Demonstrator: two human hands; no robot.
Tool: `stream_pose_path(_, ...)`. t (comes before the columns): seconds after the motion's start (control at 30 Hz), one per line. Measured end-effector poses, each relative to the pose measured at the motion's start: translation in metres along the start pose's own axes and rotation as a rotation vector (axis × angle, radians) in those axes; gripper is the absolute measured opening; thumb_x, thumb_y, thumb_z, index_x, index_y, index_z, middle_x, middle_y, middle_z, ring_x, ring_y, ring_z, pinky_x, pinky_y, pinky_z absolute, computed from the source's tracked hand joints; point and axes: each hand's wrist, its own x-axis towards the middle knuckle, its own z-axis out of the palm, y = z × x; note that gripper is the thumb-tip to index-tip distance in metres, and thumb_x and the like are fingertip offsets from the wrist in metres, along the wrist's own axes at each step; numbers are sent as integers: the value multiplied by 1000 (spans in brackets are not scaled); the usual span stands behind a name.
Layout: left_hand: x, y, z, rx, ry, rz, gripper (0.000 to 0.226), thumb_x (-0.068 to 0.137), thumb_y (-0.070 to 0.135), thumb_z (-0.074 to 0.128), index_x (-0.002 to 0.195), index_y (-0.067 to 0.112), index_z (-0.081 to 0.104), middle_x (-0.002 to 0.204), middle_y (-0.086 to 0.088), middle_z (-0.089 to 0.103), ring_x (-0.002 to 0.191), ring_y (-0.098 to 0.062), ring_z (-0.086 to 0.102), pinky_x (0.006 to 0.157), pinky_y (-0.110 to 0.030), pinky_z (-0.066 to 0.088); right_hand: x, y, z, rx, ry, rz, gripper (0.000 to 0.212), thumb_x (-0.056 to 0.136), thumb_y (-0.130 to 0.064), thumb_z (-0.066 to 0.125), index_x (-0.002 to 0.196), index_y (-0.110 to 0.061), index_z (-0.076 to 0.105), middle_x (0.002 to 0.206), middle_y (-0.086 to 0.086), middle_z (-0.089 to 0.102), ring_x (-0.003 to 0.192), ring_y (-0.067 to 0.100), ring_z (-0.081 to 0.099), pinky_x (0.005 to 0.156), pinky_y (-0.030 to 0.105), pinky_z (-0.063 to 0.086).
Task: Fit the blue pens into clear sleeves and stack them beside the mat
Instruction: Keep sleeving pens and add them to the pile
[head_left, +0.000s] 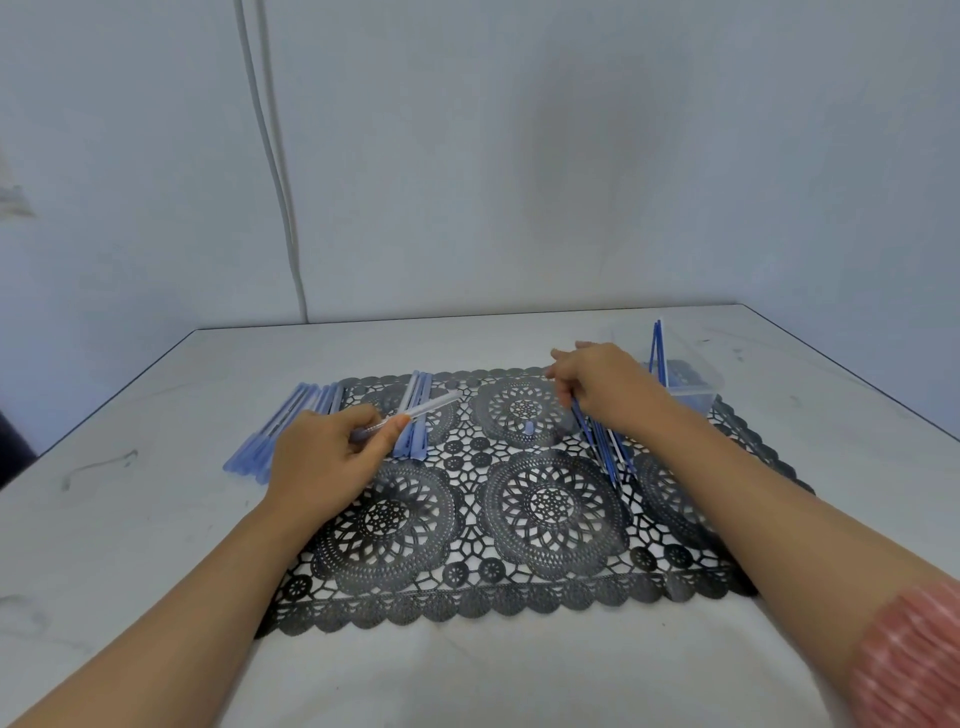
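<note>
Nearest to me, a pink ribbed sleeve (914, 660) covers the right forearm, and both forearms reach over a black lace mat (545, 519) spread on the white desk (130, 545). The left hand (324, 457) pinches the near end of a clear sleeve (428, 406), whose far end points up and right above the mat; I cannot tell whether a pen is inside. The right hand (608, 389) is curled round a bundle of thin blue pens (605, 449) slanting down toward me over the mat. A small blue piece (529, 427) lies on the mat between the hands. A short row of sleeved pens (415, 421) lies on the mat's left part. A larger stack (275, 431) lies on the desk just beside the mat's left edge. At far right a clear tub (693, 387) holds leaning pens (657, 348). Two cables (270, 156) run down the wall behind.
</note>
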Motion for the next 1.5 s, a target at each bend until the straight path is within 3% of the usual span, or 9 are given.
stream_pose_path(0.23,-1,1,1,-23,-4,-8,59,83,66,38,55,15,52,40,3,40,40,-12,43,44,-24,32,-3,-2,1,-185,-63,-53,42,73,9,55,52,-26,46,79,1,69,104,18,59,106,38,34)
stream_pose_path(0.5,-1,0,1,-27,-11,-18,60,83,65,39,56,14,52,41,2,40,41,-12,41,45,-24,30,-5,-6,1,-280,-48,-67,33,77,5,54,66,-26,54,83,-1,66,82,20,53,92,36,44)
stream_pose_path(0.6,-1,0,1,-35,-15,-21,60,83,65,39,56,14,51,41,3,39,40,-11,39,45,-24,31,-5,-13,-7,-101,79,57,29,78,7,50,71,-17,66,85,2,66,80,20,58,71,27,43)
stream_pose_path(0.77,-1,0,0,-39,-17,-18,56,84,65,39,54,17,45,41,6,34,41,-12,40,46,-24,32,-4,-12,-27,146,529,301,32,79,5,45,72,-15,69,81,2,61,72,18,54,66,29,44)
stream_pose_path(0.83,-1,-1,0,-46,-16,-19,57,83,65,39,54,17,47,41,6,34,41,-12,40,47,-25,33,-4,-6,-33,142,612,390,30,80,2,44,75,-15,69,88,4,61,76,21,55,66,28,42)
stream_pose_path(0.93,-1,-1,1,-45,-22,-27,60,83,66,38,56,14,50,41,5,36,41,-11,40,47,-26,35,-3,13,-33,-3,496,534,19,83,-10,49,86,-10,68,100,9,60,86,28,57,67,27,38)
stream_pose_path(1.1,-1,0,1,-43,-24,-26,59,83,66,38,55,15,48,41,6,34,41,-11,40,47,-27,36,-5,25,-24,-95,179,680,25,86,-33,46,79,-9,52,89,16,57,89,32,55,68,30,40)
stream_pose_path(1.27,-1,0,1,-49,-29,-30,58,83,66,38,56,15,49,42,6,35,41,-11,39,48,-26,33,-10,17,-24,-124,67,707,50,95,-45,37,112,-2,57,113,18,60,102,33,56,71,32,36)
stream_pose_path(1.5,-1,0,1,-47,-26,-32,59,83,66,38,56,15,50,42,4,36,41,-11,40,48,-28,36,-11,13,-26,-138,29,697,49,95,-45,35,106,-4,59,106,16,62,82,27,50,68,30,37)
